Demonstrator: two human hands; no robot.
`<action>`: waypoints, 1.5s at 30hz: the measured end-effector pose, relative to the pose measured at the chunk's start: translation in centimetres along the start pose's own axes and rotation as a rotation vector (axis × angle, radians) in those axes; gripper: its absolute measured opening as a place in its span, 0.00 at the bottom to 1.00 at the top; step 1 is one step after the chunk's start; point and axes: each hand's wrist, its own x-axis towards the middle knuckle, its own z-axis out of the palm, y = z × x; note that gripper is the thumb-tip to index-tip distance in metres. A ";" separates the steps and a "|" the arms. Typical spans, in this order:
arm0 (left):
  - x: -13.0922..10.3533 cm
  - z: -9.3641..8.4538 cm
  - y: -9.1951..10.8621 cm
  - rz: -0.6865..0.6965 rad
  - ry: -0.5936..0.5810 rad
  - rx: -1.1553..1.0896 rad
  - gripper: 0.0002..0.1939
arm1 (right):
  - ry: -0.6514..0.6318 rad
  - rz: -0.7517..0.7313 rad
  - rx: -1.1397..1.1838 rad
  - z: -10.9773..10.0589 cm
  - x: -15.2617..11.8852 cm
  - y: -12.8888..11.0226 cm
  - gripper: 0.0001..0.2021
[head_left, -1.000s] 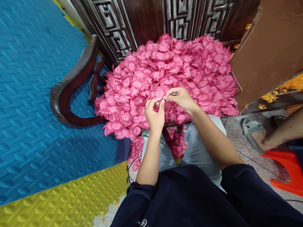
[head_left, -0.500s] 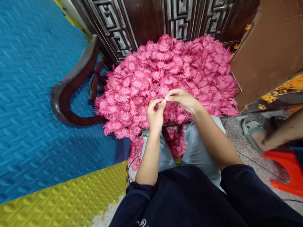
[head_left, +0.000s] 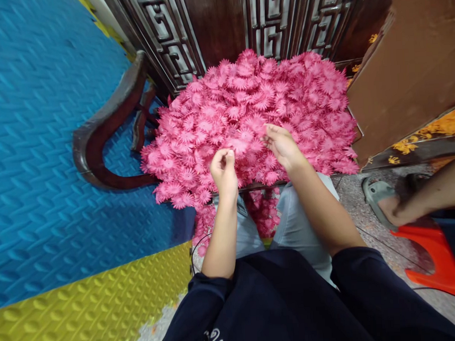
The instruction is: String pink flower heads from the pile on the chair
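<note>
A large heap of pink artificial flowers (head_left: pixel 210 111) with thin, pointed petals lies in front of me. My left hand (head_left: pixel 224 169) is over its near edge, thumb and forefinger closed in a pinch. A pale, smeared pink flower (head_left: pixel 239 145) sits at those fingertips and appears held by them. To the right and a little farther off is my right hand (head_left: pixel 282 146), its fingers bent and drawn together. Whatever they may hold blends into the pink petals behind. A gap separates the two hands.
A dark carved wooden panel (head_left: pixel 222 26) stands behind the heap, with a curved wooden armrest (head_left: pixel 95 140) at left. Brown cardboard (head_left: pixel 406 60) is on the right. Another person's sandalled foot (head_left: pixel 389 209) is beside a red plastic stool (head_left: pixel 439 257). Blue matting (head_left: pixel 43 147) covers the left.
My hands, whose fingertips met before, have come apart. The left has moved left and slightly nearer to me, the right has moved right. A blurred pink flower now shows by my left fingertips.
</note>
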 end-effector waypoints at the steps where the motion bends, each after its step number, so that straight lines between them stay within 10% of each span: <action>1: 0.0 -0.1 -0.1 0.005 0.039 0.007 0.09 | 0.051 -0.020 0.001 -0.3 0.3 0.0 0.13; 6: 0.6 -0.5 -0.2 -0.023 0.088 0.135 0.09 | 0.127 -0.107 -0.114 -1.2 1.0 -0.2 0.15; 13: 0.2 -0.3 -0.2 -0.044 0.013 0.129 0.08 | -0.052 -0.220 -0.518 0.8 0.0 1.0 0.23; 23: 0.2 -0.3 -0.4 0.076 -0.101 0.342 0.09 | -0.463 -0.193 -0.406 2.3 -2.0 0.3 0.14; 45: 0.0 -0.5 -0.3 0.153 -0.114 0.421 0.05 | -0.459 -0.094 -0.397 2.2 -2.2 -0.4 0.09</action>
